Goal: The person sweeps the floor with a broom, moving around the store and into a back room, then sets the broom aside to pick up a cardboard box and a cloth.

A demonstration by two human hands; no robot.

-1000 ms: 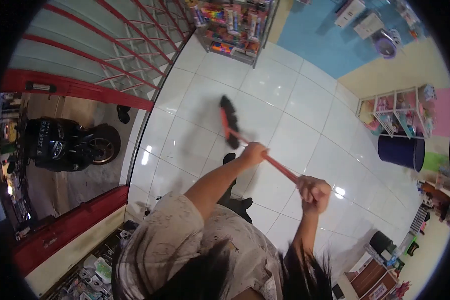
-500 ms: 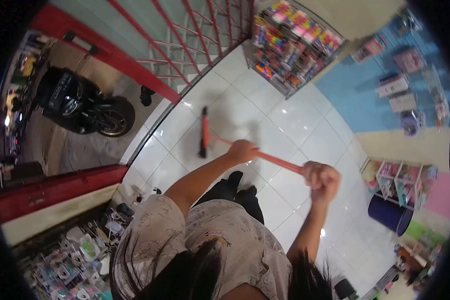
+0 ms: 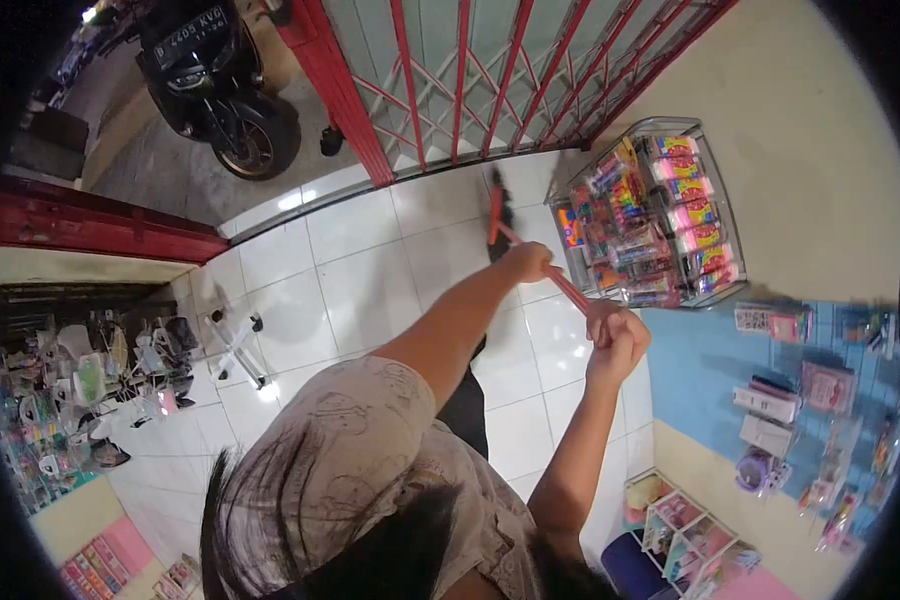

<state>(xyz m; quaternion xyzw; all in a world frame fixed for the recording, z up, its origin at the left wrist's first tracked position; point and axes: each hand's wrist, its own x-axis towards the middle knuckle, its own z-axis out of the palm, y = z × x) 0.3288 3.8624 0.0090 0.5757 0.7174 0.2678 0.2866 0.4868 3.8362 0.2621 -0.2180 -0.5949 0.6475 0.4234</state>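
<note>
A broom with a red handle [image 3: 570,290] slants across in front of me, and both my hands are closed on it. My left hand [image 3: 525,262] wraps round the lower part of the handle, nearer the head. Higher up, by the handle's top end, my right hand [image 3: 618,338] grips it in a fist. The broom head [image 3: 496,215], red with dark bristles, is down at the white tiled floor [image 3: 360,290], between the red folding gate and a wire display rack.
The red folding gate [image 3: 460,90] runs along the far side. A wire rack [image 3: 730,225] of colourful packets stands right of the broom head. A motorcycle [image 3: 220,100] is parked outside the doorway. On the left floor stands a wheeled base [image 3: 238,348]. Goods hang on a blue wall [image 3: 690,350].
My view and body have turned to the right. The broom head has moved across the floor toward the gate and wire rack. Both hands keep their hold on the handle.
</note>
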